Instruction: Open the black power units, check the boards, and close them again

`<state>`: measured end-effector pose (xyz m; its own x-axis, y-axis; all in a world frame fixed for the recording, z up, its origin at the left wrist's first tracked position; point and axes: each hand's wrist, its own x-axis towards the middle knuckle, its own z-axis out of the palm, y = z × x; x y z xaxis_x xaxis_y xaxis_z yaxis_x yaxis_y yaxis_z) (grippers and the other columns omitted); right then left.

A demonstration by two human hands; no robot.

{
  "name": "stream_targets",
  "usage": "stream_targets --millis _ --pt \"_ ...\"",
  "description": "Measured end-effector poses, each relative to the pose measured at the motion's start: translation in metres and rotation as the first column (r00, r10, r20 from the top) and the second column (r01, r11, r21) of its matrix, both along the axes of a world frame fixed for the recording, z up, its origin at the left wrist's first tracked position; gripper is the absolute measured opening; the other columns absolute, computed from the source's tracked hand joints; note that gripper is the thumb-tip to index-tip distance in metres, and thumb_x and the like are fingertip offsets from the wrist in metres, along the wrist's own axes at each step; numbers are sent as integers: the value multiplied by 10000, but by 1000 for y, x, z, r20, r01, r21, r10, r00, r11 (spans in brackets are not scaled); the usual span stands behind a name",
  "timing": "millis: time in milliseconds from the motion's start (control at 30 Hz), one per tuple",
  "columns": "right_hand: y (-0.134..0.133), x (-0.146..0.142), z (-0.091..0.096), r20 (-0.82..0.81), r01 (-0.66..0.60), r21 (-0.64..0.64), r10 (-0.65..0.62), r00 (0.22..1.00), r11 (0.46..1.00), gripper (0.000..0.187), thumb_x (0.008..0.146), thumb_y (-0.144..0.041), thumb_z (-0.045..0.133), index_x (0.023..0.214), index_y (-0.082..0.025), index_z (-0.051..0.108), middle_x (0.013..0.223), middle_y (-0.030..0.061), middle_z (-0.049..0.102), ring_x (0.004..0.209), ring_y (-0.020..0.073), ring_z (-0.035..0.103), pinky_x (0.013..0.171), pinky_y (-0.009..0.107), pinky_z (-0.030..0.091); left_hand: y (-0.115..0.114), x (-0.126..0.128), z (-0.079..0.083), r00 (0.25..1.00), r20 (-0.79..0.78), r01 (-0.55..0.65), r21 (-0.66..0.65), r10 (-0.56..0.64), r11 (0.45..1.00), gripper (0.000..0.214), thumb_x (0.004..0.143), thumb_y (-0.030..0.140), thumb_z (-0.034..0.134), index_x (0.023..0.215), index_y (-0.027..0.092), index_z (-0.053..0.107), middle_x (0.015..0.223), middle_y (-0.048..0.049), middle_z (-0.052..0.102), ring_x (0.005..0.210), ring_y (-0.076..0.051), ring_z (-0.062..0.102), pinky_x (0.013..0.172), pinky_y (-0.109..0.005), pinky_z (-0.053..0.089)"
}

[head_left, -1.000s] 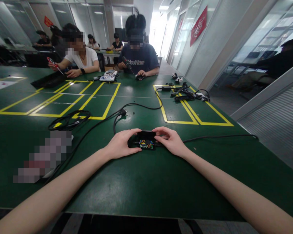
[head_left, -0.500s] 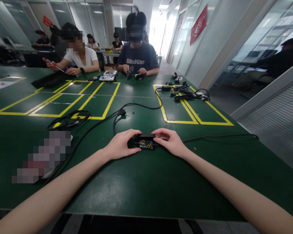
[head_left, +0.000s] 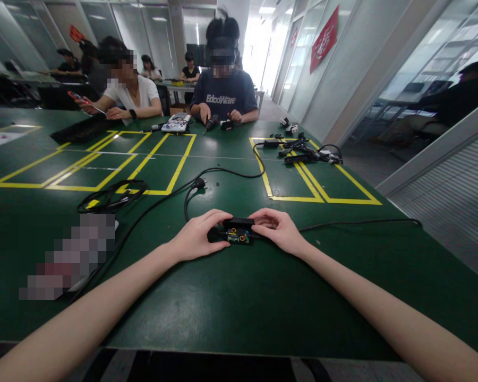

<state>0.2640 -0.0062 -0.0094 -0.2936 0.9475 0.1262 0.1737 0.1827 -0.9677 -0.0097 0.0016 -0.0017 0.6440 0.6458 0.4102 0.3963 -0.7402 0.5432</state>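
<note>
A small black power adapter (head_left: 238, 229) lies opened on the green table (head_left: 239, 307), its circuit board with coloured parts showing. My left hand (head_left: 197, 236) grips its left end, fingers curled over the top. My right hand (head_left: 281, 231) pinches its right end. A black cable (head_left: 358, 223) runs from the adapter off to the right. Another black cable with a plug (head_left: 199, 184) lies just beyond my hands.
A coiled black cable (head_left: 113, 195) lies at left by a blurred patch. Yellow tape boxes mark the table; a pile of adapters and cords (head_left: 306, 151) sits far right. Two people work across the table with tools. A glass wall runs along the right.
My hands have closed in slightly on the adapter, and its black cover has sunk lower over the board. The people opposite have shifted their hands.
</note>
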Motion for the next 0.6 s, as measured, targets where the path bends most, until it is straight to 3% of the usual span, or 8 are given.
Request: stream_targets --millis 233,600 --pt "0 1 4 19 -55 31 54 998 998 267 797 -386 805 970 -194 737 969 60 775 845 197 743 791 347 627 1 0 -1 1000 6 9 -6 -9 1000 531 851 288 779 1339 241 573 1262 -78 669 982 -200 714 908 -351 613" --pt "-1 6 7 102 -203 239 183 978 950 192 789 -293 825 941 -206 746 986 52 702 932 208 717 812 363 616 -1 3 4 998 11 57 1 -57 998 295 870 246 733 1158 210 681 1152 -89 694 1049 -219 701 935 -351 595"
